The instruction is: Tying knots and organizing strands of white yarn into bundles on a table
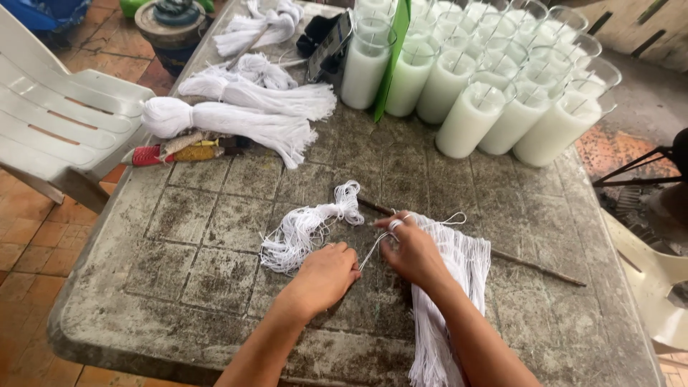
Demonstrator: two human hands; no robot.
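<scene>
Candles [494, 79] stand behind the hands [373, 261]; string bundles [236, 107] lie left.

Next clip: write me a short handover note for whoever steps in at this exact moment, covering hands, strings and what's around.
Left hand: closed on a thin white string, resting on the table.
Right hand: pinching the same string, lying over a flat bundle of white strings that hangs off the near edge.
A loose tangle of cut strings lies left of the hands; a thin stick runs under the bundle.
Done: tied string bunches sit at far left.
Left: the big bundle. Glass candles stand at the back.
</scene>
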